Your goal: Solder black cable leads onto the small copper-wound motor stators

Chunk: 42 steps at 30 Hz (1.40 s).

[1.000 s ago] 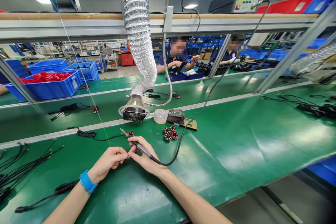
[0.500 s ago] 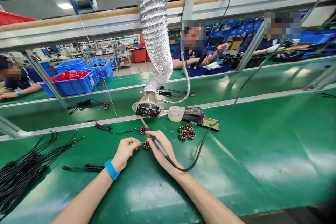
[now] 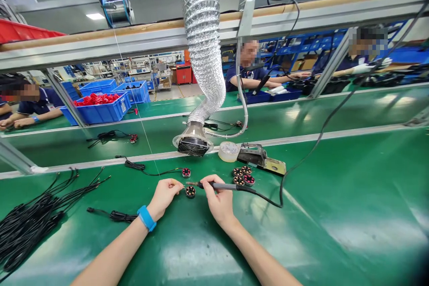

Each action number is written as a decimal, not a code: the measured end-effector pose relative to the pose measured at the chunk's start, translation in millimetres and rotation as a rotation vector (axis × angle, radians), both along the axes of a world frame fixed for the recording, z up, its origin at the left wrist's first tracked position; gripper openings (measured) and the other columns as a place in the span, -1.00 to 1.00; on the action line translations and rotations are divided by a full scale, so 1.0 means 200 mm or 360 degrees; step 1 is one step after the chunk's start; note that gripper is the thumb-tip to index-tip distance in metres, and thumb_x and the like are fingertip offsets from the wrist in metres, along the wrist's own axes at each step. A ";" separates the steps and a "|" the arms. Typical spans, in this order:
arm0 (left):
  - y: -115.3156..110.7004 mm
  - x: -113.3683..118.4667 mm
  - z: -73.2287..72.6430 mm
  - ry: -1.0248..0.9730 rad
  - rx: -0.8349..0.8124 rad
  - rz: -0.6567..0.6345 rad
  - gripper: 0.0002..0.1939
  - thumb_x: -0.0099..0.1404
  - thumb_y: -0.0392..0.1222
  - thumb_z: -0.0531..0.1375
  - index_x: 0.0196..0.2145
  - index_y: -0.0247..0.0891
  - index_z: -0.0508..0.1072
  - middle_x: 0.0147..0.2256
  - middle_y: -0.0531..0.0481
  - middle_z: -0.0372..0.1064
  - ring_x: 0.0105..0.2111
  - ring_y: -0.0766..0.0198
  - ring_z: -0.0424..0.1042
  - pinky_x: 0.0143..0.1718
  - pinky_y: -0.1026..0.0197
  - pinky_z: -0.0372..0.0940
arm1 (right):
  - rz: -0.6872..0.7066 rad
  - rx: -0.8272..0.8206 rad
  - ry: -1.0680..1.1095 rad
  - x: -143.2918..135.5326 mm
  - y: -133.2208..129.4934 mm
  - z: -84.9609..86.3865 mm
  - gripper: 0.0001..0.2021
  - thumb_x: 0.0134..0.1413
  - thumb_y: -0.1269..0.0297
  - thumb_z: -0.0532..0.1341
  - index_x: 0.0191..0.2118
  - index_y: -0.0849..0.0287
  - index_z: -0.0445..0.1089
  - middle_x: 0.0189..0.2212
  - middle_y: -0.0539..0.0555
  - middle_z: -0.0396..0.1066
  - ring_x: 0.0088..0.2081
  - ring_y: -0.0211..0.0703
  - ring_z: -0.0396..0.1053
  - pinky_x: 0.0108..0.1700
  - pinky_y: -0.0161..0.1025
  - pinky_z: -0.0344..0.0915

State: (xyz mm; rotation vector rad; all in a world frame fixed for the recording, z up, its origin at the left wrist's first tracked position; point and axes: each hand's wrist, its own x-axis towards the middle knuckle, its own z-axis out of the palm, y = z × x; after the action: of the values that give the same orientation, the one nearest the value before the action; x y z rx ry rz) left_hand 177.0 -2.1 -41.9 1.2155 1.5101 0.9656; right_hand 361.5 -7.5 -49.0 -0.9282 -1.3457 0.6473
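In the head view my right hand (image 3: 219,199) grips a soldering iron (image 3: 226,186) whose tip points left, over the far edge of a small round motor part with copper windings (image 3: 190,192). My left hand (image 3: 165,196), with a blue wristband (image 3: 146,218), is closed in a pinch at the left side of that part. A thin wire end shows at its fingertips; whether it is solder or a cable lead I cannot tell. Solder wire (image 3: 134,100) runs down from a spool (image 3: 117,11) to behind this hand. A black cable (image 3: 122,216) lies partly under the left wrist.
Beyond the hands lies another motor part (image 3: 186,172) with a cable. Several more (image 3: 238,180) sit at right, near a tape roll (image 3: 229,151) and iron stand (image 3: 254,154). Black cables (image 3: 30,223) are heaped at left. A fume duct (image 3: 206,40) hangs overhead. Co-workers sit opposite.
The soldering iron has swung from pointing away to lying nearly level, tip now to the left by the motor part. My right hand has turned and shifted right. The left hand still pinches.
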 end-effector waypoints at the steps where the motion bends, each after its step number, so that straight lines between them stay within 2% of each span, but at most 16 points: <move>1: 0.00 0.00 0.00 0.0008 0.0002 -0.0005 -0.75 0.10 -0.06 0.29 -0.43 -0.35 0.51 -0.59 0.12 0.24 -0.65 0.47 -0.02 -0.59 0.29 -0.19 | 0.0010 -0.0003 -0.0011 0.00 0.00 0.00 -0.78 0.24 0.23 0.15 -0.42 0.14 0.42 -0.50 0.00 0.43 -0.44 -0.18 0.39 -0.40 -0.30 0.29; 6: 0.01 -0.01 -0.02 0.0030 0.0018 -0.0032 -0.76 0.12 -0.07 0.27 -0.44 -0.35 0.52 -0.59 0.12 0.25 -0.64 0.46 -0.01 -0.56 0.28 -0.13 | 0.0068 -0.0032 -0.0058 -0.01 -0.01 -0.02 -0.78 0.25 0.21 0.16 -0.40 0.14 0.42 -0.50 0.01 0.43 -0.46 -0.18 0.37 -0.42 -0.30 0.27; 10: 0.02 -0.01 -0.03 0.0025 0.0073 -0.0039 -0.76 0.10 -0.07 0.27 -0.45 -0.35 0.53 -0.57 0.09 0.30 -0.58 0.41 0.10 -0.50 0.28 -0.04 | 0.0087 -0.0059 -0.0065 -0.01 -0.01 -0.03 -0.78 0.24 0.21 0.16 -0.41 0.14 0.42 -0.50 0.01 0.44 -0.48 -0.19 0.36 -0.43 -0.29 0.26; 18: 0.01 0.00 -0.02 0.0048 0.0071 -0.0040 -0.75 0.11 -0.05 0.28 -0.46 -0.34 0.52 -0.55 0.06 0.32 -0.53 0.37 0.16 -0.46 0.27 0.00 | 0.0043 -0.0116 0.0044 0.00 0.00 -0.03 -0.79 0.23 0.21 0.17 -0.40 0.14 0.43 -0.50 0.02 0.44 -0.44 -0.16 0.39 -0.41 -0.27 0.26; 23: 0.00 0.00 -0.01 0.0055 0.0050 -0.0040 -0.74 0.10 -0.04 0.28 -0.46 -0.33 0.53 -0.57 0.07 0.31 -0.55 0.37 0.14 -0.48 0.27 -0.02 | -0.0008 -0.0112 0.0126 0.01 0.00 -0.01 -0.80 0.21 0.22 0.17 -0.41 0.15 0.41 -0.49 0.03 0.45 -0.39 -0.12 0.42 -0.39 -0.25 0.28; 28: 0.01 0.00 -0.01 0.0033 0.0058 -0.0050 -0.74 0.10 -0.04 0.28 -0.45 -0.34 0.54 -0.56 0.06 0.31 -0.55 0.38 0.14 -0.48 0.28 -0.02 | -0.0007 -0.0104 0.0127 0.01 0.00 0.00 -0.80 0.20 0.22 0.17 -0.41 0.15 0.42 -0.50 0.02 0.43 -0.42 -0.14 0.40 -0.41 -0.26 0.27; 37: 0.00 0.00 0.00 0.0004 -0.0020 -0.0042 -0.72 0.10 -0.02 0.28 -0.42 -0.33 0.53 -0.57 0.09 0.28 -0.63 0.44 -0.01 -0.56 0.27 -0.14 | 0.0000 -0.0098 0.0050 0.01 -0.01 0.00 -0.79 0.23 0.21 0.16 -0.40 0.15 0.43 -0.50 0.02 0.44 -0.47 -0.17 0.39 -0.47 -0.28 0.26; 40: 0.00 0.00 0.00 -0.0008 -0.0031 -0.0046 -0.71 0.10 -0.01 0.27 -0.41 -0.33 0.52 -0.56 0.10 0.28 -0.64 0.44 -0.01 -0.56 0.27 -0.14 | 0.0011 -0.0107 -0.0022 0.00 0.00 0.00 -0.78 0.27 0.18 0.16 -0.34 0.15 0.46 -0.46 0.03 0.47 -0.49 -0.19 0.38 -0.47 -0.28 0.30; 42: 0.00 0.00 0.01 -0.0022 -0.0039 -0.0065 -0.71 0.11 0.00 0.27 -0.41 -0.33 0.51 -0.56 0.11 0.27 -0.64 0.45 -0.02 -0.57 0.27 -0.14 | 0.0082 -0.0095 -0.0111 -0.02 0.01 0.00 -0.79 0.30 0.18 0.16 -0.23 0.13 0.50 -0.40 0.05 0.49 -0.46 -0.19 0.41 -0.40 -0.26 0.37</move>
State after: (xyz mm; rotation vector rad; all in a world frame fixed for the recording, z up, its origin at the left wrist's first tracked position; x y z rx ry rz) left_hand 176.7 -2.0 -39.9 1.2153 1.4768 0.9245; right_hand 357.4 -5.9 -49.9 -0.9744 -1.4227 0.7031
